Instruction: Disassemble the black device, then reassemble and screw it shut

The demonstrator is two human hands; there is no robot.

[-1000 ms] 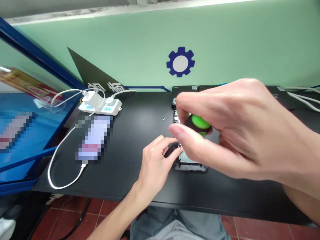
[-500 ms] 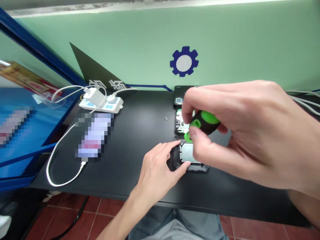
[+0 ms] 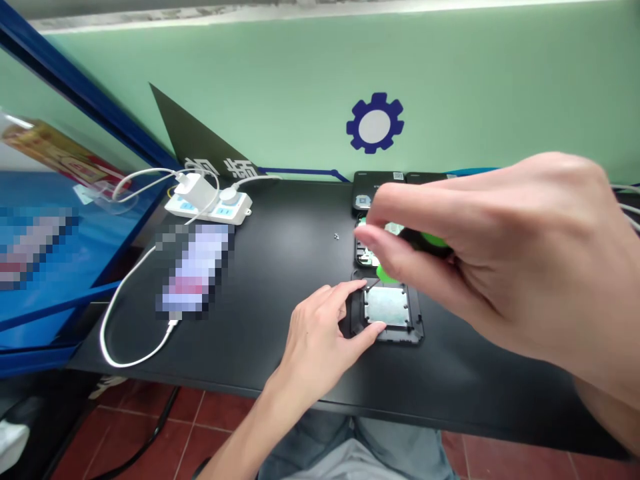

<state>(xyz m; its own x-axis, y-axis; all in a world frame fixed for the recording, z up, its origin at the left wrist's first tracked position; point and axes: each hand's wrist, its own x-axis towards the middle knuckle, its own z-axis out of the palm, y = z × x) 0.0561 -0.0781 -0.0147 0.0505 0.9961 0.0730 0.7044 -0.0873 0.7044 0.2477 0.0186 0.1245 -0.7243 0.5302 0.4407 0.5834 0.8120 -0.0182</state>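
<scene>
Head view: the right hand (image 3: 480, 260) holds a black-and-green screwdriver handle (image 3: 425, 243) in a closed pinch between thumb and fingers. The shaft and tip are hidden behind the fingers, so any contact at the tip cannot be told. The left hand (image 3: 320, 330) is part open, its index finger (image 3: 351, 288) and thumb (image 3: 376, 331) resting on the rim of a black phone housing (image 3: 420, 328), with no firm clamp visible. This housing lies flat on a black table (image 3: 450, 373) at the hand's 2 o'clock, a metal shield plate (image 3: 387, 307) facing up. It appears light and stiff; the thin rim may be fragile and is the sensible place to hold, keeping pressure off the plate. At the housing's 12 o'clock, a circuit board (image 3: 365, 255) sits partly beneath the right hand. At 11 o'clock lies a tiny screw (image 3: 337, 236), likely easy to lose. Farther out, a power strip (image 3: 235, 210) sits at 10 o'clock and a blurred phone (image 3: 195, 270) at 9 o'clock.
</scene>
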